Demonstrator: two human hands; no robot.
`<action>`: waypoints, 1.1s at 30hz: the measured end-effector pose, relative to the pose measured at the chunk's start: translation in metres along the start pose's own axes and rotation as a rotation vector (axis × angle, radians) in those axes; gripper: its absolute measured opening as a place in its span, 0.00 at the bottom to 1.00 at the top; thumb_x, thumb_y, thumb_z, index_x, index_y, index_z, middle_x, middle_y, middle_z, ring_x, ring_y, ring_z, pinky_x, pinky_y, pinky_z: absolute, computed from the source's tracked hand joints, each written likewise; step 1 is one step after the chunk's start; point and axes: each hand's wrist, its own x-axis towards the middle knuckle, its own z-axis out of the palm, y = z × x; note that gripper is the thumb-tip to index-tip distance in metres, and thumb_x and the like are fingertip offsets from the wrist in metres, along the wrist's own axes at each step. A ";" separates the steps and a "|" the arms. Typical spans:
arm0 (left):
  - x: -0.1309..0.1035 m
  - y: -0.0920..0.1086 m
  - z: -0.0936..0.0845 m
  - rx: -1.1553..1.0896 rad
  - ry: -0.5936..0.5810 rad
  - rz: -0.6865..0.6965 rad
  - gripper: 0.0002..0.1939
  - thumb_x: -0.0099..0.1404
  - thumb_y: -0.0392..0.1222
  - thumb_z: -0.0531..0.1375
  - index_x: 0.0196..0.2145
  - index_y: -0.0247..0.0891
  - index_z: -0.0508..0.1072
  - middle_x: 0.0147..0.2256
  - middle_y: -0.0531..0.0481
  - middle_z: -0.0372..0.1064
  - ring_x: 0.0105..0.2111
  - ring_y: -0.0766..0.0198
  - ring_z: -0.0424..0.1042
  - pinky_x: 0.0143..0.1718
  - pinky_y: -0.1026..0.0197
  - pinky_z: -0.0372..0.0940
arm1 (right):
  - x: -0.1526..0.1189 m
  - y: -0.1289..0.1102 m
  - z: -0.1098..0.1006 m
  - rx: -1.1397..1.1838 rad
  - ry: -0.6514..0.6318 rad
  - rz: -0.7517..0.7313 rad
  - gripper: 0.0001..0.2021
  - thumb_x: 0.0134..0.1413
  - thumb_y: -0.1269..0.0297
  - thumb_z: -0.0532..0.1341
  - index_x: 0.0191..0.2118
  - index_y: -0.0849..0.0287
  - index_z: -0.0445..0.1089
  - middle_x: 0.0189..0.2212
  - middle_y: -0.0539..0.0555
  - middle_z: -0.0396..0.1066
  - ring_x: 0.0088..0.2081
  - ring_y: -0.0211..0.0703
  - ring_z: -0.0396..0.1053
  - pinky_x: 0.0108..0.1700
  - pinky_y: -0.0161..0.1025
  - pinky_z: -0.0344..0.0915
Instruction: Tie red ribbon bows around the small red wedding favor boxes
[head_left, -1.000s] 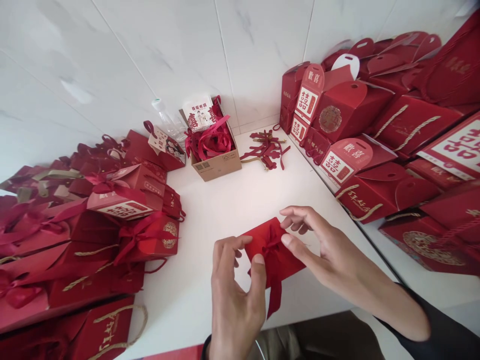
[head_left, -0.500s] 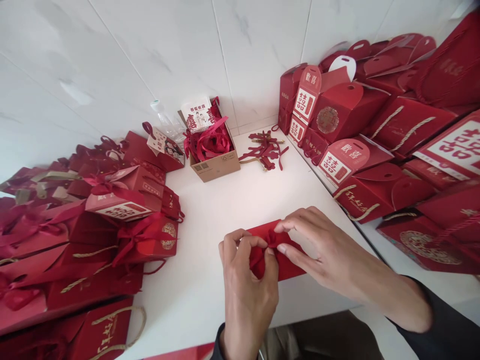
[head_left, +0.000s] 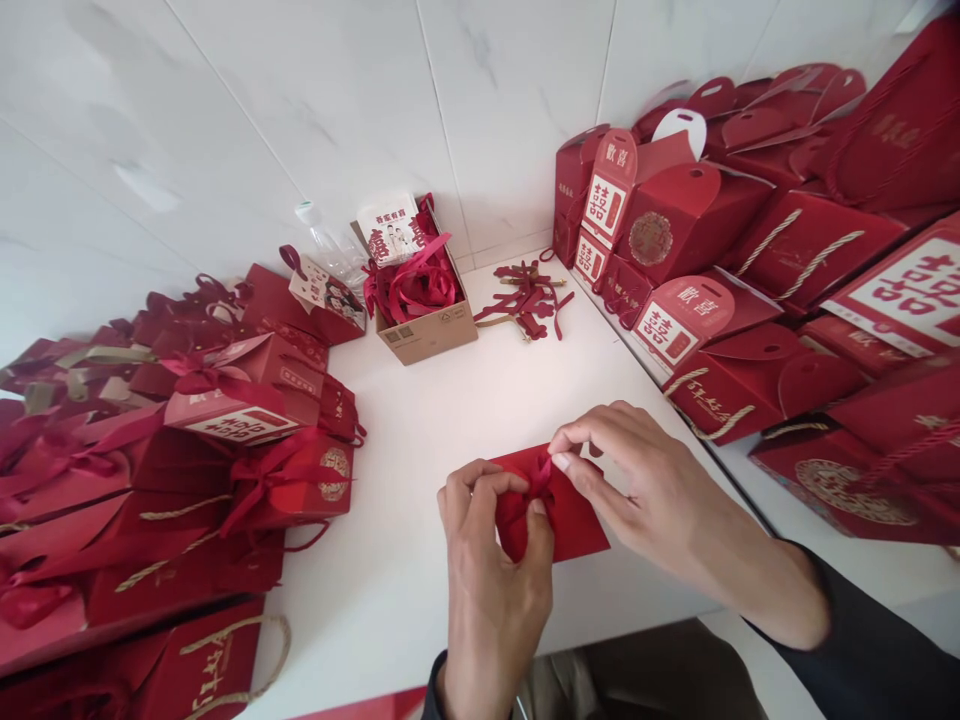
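Note:
A red gift box lies on the white table close to me, with a red ribbon across its top. My left hand is closed around the near left part of the ribbon, thumb and fingers curled against the box. Between the thumb and index finger of my right hand, a piece of the ribbon is pinched just above the box. My fingers partly hide the ribbon's knot or loop, so its exact form cannot be made out.
Beyond the box stands an open cardboard carton of red ribbons. Right of it lies a small heap of dark red ribbon pieces. Red boxes with bows are stacked at left, more red boxes at right. Behind rises a tiled wall.
My right hand has shifted slightly up, its thumb and index finger closing from a gap to a pinch on the ribbon. My left hand keeps nearly the same place.

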 end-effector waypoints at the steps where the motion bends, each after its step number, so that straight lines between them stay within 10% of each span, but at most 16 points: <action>1: -0.001 -0.001 -0.003 -0.012 -0.020 0.007 0.08 0.69 0.36 0.59 0.44 0.46 0.71 0.48 0.46 0.67 0.50 0.54 0.69 0.48 0.51 0.69 | 0.000 0.000 -0.002 0.065 -0.018 0.054 0.06 0.72 0.65 0.54 0.42 0.54 0.68 0.39 0.52 0.74 0.42 0.46 0.71 0.45 0.45 0.66; 9: -0.010 -0.009 -0.021 0.016 -0.027 -0.005 0.05 0.70 0.36 0.59 0.41 0.46 0.72 0.49 0.47 0.68 0.49 0.58 0.71 0.46 0.56 0.69 | 0.008 0.003 -0.008 0.259 -0.322 0.338 0.14 0.71 0.52 0.56 0.55 0.49 0.71 0.30 0.45 0.75 0.29 0.39 0.70 0.36 0.37 0.67; 14: -0.007 -0.007 -0.018 0.041 0.047 0.090 0.08 0.67 0.30 0.58 0.36 0.44 0.70 0.36 0.53 0.68 0.35 0.64 0.69 0.36 0.64 0.67 | 0.008 0.002 -0.001 0.169 -0.270 0.205 0.07 0.68 0.61 0.59 0.38 0.51 0.72 0.34 0.47 0.74 0.34 0.40 0.70 0.30 0.37 0.62; 21: -0.006 -0.011 -0.015 0.066 0.214 0.130 0.09 0.70 0.30 0.57 0.39 0.43 0.72 0.32 0.54 0.69 0.32 0.66 0.68 0.35 0.65 0.65 | 0.005 -0.003 -0.003 0.179 -0.230 0.265 0.06 0.69 0.64 0.55 0.37 0.52 0.65 0.36 0.47 0.74 0.28 0.37 0.67 0.24 0.37 0.58; 28: -0.006 -0.014 -0.017 0.061 0.153 0.030 0.07 0.71 0.35 0.58 0.43 0.43 0.73 0.36 0.51 0.71 0.35 0.63 0.71 0.36 0.63 0.67 | 0.004 -0.002 0.005 0.361 -0.194 0.331 0.04 0.68 0.58 0.59 0.44 0.49 0.69 0.37 0.45 0.75 0.39 0.39 0.72 0.42 0.36 0.66; 33: -0.005 -0.009 -0.016 0.030 0.148 -0.014 0.04 0.71 0.36 0.59 0.37 0.42 0.73 0.36 0.50 0.69 0.35 0.62 0.69 0.36 0.61 0.66 | 0.005 -0.002 0.009 0.343 -0.204 0.322 0.07 0.69 0.59 0.57 0.41 0.51 0.71 0.36 0.48 0.74 0.36 0.41 0.70 0.35 0.38 0.64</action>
